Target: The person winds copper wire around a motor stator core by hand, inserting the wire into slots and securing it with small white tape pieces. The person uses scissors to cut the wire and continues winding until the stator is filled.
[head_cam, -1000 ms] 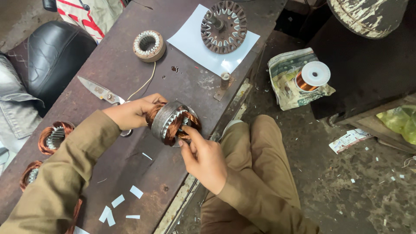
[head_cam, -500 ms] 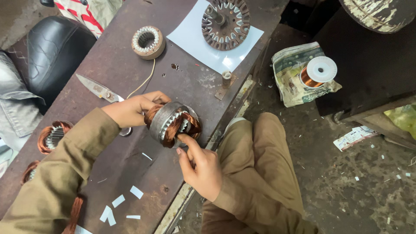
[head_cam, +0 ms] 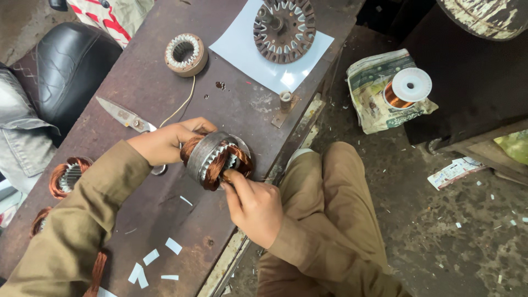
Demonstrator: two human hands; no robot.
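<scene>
a: item under inspection?

b: a motor stator (head_cam: 217, 159), a steel ring wound with copper coils, at the near edge of the dark workbench (head_cam: 137, 93), just in front of the person's knee.

a: orientation?

b: tipped on its side. the bore axis runs roughly level and points toward the lower right, at the right hand (head_cam: 254, 204). the open toothed face is turned that way.

a: grip?

b: the left hand (head_cam: 165, 142) is wrapped around the far side of the ring, fingers curled, grasping it. the right hand pinches the copper winding at the lower rim with thumb and fingertips closed on it.

a: surroundings?

b: scissors (head_cam: 129, 118) lie just beyond the left hand. a second bare stator (head_cam: 186, 54) and a rotor plate (head_cam: 284, 23) on white paper (head_cam: 242, 49) sit well apart. a wire spool (head_cam: 407, 88) rests on the floor.
</scene>
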